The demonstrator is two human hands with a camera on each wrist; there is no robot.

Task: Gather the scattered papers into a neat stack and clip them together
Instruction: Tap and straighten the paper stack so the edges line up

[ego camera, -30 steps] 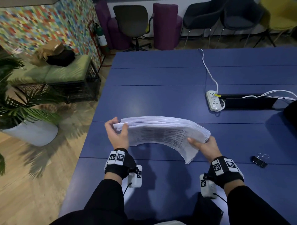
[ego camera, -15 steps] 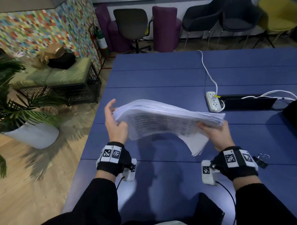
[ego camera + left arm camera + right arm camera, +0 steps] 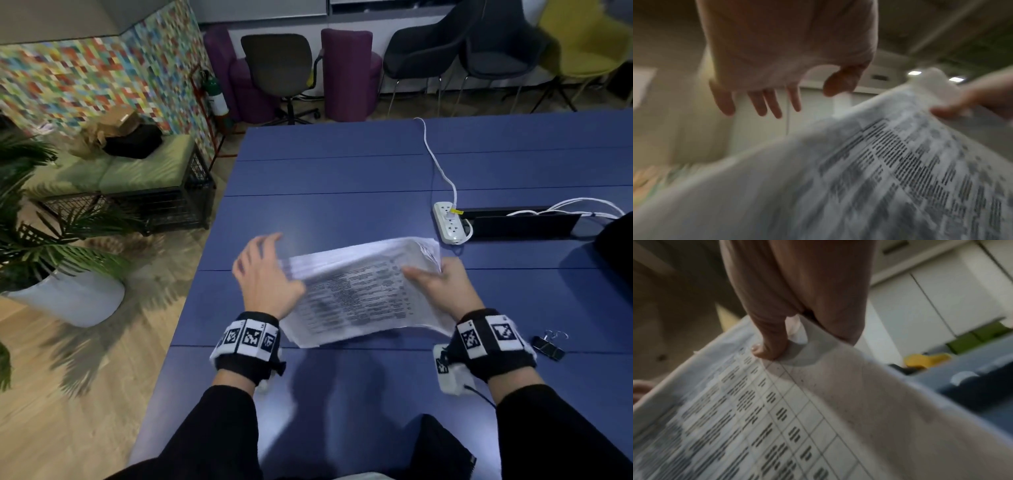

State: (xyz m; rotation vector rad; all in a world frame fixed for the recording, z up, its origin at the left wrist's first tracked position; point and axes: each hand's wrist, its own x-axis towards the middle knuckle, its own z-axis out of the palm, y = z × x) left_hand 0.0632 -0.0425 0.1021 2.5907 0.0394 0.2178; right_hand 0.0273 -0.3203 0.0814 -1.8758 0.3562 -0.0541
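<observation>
A thick stack of printed papers hangs tilted above the blue table, its near long edge low by the table. My right hand grips its right end, thumb on the top sheet. My left hand is off the stack at its left end, fingers spread and straight. The stack fills the lower part of the left wrist view, blurred. A black binder clip lies on the table to the right of my right wrist.
A white power strip with its cable lies just beyond the stack's right end, beside a black cable slot. The table's left edge runs close to my left hand. Chairs stand past the far edge.
My left hand has let go of the stack's left end and opened. The stack has tipped, its near edge dropping toward the table. My right hand keeps hold.
</observation>
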